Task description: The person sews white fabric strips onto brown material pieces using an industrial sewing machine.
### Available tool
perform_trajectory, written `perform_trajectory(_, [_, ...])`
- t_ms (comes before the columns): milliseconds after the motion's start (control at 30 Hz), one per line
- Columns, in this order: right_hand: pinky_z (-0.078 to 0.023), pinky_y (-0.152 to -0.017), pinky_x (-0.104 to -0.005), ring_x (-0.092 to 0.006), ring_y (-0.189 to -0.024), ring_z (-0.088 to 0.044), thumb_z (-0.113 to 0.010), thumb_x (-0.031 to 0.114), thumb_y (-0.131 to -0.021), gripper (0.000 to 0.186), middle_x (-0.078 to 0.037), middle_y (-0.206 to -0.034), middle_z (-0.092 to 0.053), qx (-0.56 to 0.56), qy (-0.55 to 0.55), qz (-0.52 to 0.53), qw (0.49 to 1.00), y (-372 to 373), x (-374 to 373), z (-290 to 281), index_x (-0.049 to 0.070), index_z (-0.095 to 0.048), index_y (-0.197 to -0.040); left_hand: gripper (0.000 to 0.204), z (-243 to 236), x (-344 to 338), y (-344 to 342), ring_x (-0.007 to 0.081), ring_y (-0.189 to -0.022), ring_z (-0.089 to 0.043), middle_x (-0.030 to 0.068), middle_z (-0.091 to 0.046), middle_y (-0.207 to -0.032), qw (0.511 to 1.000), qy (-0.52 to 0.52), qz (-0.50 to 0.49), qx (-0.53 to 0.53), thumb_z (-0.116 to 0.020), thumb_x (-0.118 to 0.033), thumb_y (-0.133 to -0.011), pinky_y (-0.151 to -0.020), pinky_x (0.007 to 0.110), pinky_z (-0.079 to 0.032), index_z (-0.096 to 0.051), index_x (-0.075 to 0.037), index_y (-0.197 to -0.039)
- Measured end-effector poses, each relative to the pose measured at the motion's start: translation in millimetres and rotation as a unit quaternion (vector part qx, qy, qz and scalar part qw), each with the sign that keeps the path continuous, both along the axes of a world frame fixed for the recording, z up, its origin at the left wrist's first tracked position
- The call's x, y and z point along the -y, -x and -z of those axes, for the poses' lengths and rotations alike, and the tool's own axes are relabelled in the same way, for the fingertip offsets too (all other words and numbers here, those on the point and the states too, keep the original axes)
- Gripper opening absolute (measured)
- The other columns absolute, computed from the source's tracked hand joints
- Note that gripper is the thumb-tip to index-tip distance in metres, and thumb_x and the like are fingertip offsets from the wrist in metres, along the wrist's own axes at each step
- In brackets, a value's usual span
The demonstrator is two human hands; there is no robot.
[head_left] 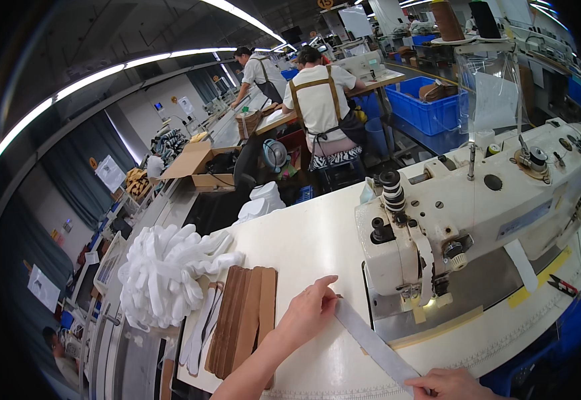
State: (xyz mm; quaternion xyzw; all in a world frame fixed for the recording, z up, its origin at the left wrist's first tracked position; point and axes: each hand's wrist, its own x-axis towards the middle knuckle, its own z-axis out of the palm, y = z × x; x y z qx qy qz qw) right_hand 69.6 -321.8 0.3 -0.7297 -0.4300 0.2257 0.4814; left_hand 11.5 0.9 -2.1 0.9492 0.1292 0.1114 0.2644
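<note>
A long light-grey strip [374,345] runs slantwise over the pale sewing table in front of the machine. My left hand [309,308] holds its far end between thumb and fingers, with the index finger stretched out above. At the near end, close to the lower edge, my right hand [452,385] pinches the strip. A white industrial sewing machine [477,213] stands to the right of the strip, its needle area lit. Left of my forearm lies a stack of brown strips [242,320], beside a few white and dark strips [202,327].
A heap of white bands [167,273] sits at the table's left edge. Red-handled snips [562,285] lie at the right. Beyond the table are a cardboard box [194,163], a blue crate [424,107] and a seated person [317,100] at another machine.
</note>
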Motion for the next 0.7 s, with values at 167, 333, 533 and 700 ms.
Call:
perform_trajectory(167, [-0.048, -0.059, -0.0386, -0.0326, -0.066, -0.063, -0.065, 0.002, -0.082, 0.018, -0.019, -0.077, -0.063, -0.006, 0.011, -0.005, 1.000, 1, 3, -1, 0.000, -0.070, -0.100, 0.045, 0, 1, 3, 0.0241, -0.083, -0.068, 0.0119, -0.068, -0.095, 1.000, -0.023, 0.011, 0.008, -0.065, -0.002, -0.088, -0.079, 0.034, -0.056, -0.048, -0.003, -0.130])
perform_trajectory(333, [-0.048, -0.061, -0.0386, -0.0322, -0.067, -0.064, -0.064, 0.003, -0.083, 0.019, -0.019, -0.078, -0.063, 0.011, 0.021, -0.009, 1.000, 2, 4, -1, 0.001, -0.070, -0.101, 0.044, 5, 9, 2, 0.0251, -0.084, -0.067, 0.0107, -0.068, -0.094, 0.999, -0.020, -0.010, 0.033, -0.066, -0.001, -0.086, -0.078, 0.034, -0.055, -0.053, -0.003, -0.129])
perform_trajectory(533, [-0.049, -0.062, -0.0390, -0.0333, -0.069, -0.063, -0.063, 0.004, -0.084, 0.019, -0.018, -0.078, -0.063, -0.012, 0.032, 0.004, 0.999, 2, -1, 0, 0.001, -0.070, -0.102, 0.047, 13, 34, 2, 0.0244, -0.086, -0.061, 0.0088, -0.063, -0.091, 0.961, -0.213, -0.004, 0.175, -0.068, 0.005, -0.082, -0.073, 0.035, -0.052, -0.056, -0.005, -0.127])
perform_trajectory(700, [-0.051, -0.059, -0.0312, -0.0218, -0.064, -0.065, -0.066, 0.010, -0.087, 0.018, -0.011, -0.077, -0.066, 0.062, 0.029, -0.023, 0.997, -1, 2, 9, 0.005, -0.071, -0.103, 0.031, -3, 75, 19, 0.0259, -0.086, -0.062, 0.0076, -0.065, -0.094, 0.983, -0.090, 0.015, 0.160, -0.073, 0.000, -0.079, -0.072, 0.034, -0.052, -0.067, -0.007, -0.109])
